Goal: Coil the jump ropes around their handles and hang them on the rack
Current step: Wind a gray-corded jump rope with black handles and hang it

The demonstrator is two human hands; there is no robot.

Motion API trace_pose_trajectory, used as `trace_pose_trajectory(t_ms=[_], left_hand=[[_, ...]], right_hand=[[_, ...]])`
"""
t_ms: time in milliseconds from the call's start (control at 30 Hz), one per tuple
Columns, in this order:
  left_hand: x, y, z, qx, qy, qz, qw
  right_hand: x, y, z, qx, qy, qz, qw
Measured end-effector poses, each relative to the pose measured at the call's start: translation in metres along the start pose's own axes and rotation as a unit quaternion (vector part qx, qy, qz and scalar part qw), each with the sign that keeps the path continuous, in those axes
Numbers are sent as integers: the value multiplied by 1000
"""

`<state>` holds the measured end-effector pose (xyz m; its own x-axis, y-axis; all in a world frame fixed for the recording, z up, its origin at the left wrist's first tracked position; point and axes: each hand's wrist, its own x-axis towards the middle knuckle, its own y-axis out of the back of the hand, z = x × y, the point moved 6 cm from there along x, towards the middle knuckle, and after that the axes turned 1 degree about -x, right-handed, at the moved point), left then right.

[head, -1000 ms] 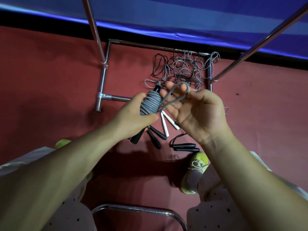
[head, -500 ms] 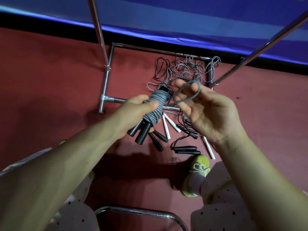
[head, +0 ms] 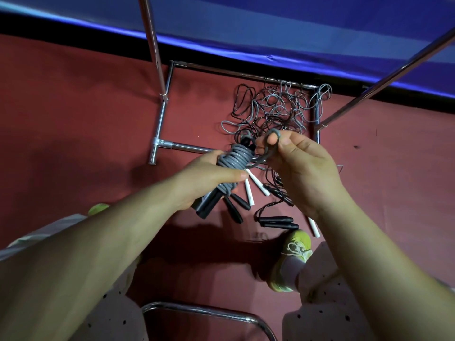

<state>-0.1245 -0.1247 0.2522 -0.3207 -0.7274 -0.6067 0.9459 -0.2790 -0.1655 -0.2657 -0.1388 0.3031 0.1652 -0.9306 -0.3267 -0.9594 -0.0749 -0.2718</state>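
While the left hand grips the coiled grey rope with its handles slanting down-left, the right hand, just beside it, pinches the free end loop.

A grey jump rope is wound in tight turns around a pair of black handles, the bundle tilted with the handle ends pointing near and left. A short free loop of it sticks out to the right. On the red floor beyond, loose black and grey ropes lie tangled inside the chrome rack base, their black and white handles fanned out nearer.
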Motion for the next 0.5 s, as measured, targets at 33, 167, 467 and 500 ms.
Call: trace_pose_trajectory(t_ms=[33,167,467,500], left_hand=[[0,0,1,-17,7,10,1000],[-3,-7,-3,-102,68,5,992],[-8,-12,-3,38,36,-37,998],[-8,-11,-4,36,38,-32,998]], right_hand=[[-1,1,0,-3,3,5,1000],[-1,4,2,-45,-11,40,998],[-2,13,5,-129,-50,113,984],[-3,11,5,-155,-40,104,982]])
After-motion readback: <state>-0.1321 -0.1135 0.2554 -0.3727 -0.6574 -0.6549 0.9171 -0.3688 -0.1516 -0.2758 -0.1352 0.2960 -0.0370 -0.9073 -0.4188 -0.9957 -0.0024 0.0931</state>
